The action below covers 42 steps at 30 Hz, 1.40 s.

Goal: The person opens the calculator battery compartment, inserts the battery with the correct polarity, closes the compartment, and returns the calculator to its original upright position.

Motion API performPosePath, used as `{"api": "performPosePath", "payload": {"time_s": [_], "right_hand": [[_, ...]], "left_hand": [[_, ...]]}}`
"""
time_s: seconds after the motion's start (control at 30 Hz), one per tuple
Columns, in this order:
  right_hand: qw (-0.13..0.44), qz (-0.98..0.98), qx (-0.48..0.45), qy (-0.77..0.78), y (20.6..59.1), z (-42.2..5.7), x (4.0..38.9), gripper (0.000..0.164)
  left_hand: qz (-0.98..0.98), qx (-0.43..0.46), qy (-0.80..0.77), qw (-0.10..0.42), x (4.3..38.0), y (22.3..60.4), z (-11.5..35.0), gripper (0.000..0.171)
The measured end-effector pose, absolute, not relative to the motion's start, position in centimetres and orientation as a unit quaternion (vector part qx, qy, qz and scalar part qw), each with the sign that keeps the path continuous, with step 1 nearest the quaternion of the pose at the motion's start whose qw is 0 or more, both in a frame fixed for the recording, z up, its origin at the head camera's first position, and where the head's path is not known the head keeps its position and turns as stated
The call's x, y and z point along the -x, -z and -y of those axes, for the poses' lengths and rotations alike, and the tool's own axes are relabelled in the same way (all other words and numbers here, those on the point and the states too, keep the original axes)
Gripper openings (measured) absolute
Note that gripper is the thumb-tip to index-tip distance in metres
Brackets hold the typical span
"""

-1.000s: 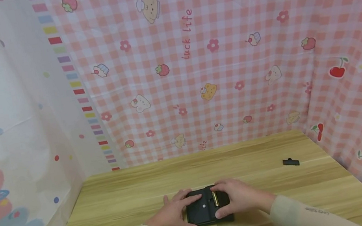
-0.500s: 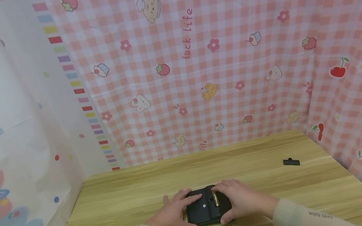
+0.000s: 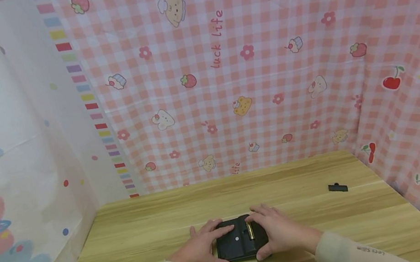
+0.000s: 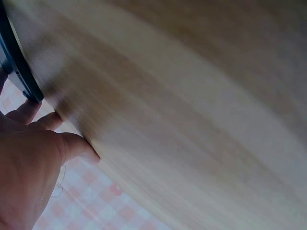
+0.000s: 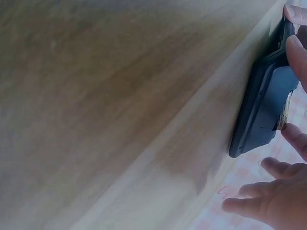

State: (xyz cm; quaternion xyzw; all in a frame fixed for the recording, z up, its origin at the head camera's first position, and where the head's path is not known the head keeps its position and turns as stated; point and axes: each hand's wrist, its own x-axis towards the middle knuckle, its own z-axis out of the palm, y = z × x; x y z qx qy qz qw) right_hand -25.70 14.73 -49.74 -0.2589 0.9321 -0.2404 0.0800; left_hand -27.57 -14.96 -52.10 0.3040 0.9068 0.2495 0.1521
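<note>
Right hand (image 3: 281, 232) just slid its thumb to the black device (image 3: 230, 250)'s five o'clock edge, fingers apart, index touching the battery (image 3: 250, 231); probably nudging, not gripping. Left hand (image 3: 206, 248) spread at nine. Device's at the surface (image 3: 156, 209)'s six o'clock.

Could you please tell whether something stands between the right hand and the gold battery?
Nothing visible stands in the way. In the right wrist view, one of the fingers of the right hand is at the end of the battery, touching it or nearly so. The small black piece lies apart, to the right.
</note>
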Motion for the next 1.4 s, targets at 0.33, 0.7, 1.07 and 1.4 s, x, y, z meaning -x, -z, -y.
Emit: {"api": "performPosePath", "payload": {"time_s": [0.33, 0.7, 1.07, 1.4], "right_hand": [[0.112, -0.918, 0.243, 0.294, 50.10, -14.69, 25.90, 0.088], [0.112, -0.912, 0.245, 0.311, 50.12, -14.95, 25.96, 0.086], [0.123, -0.900, 0.240, 0.342, 50.48, -14.81, 26.28, 0.083], [0.120, -0.900, 0.237, 0.346, 50.54, -14.92, 26.25, 0.081]], "left_hand": [[-0.906, -0.304, -0.254, 0.149, 27.50, 52.11, 14.98, 0.094], [-0.903, -0.310, -0.258, 0.149, 27.47, 52.05, 15.02, 0.095], [-0.903, -0.308, -0.260, 0.150, 27.61, 52.15, 15.06, 0.094], [-0.903, -0.307, -0.259, 0.154, 27.32, 51.75, 14.93, 0.095]]}}
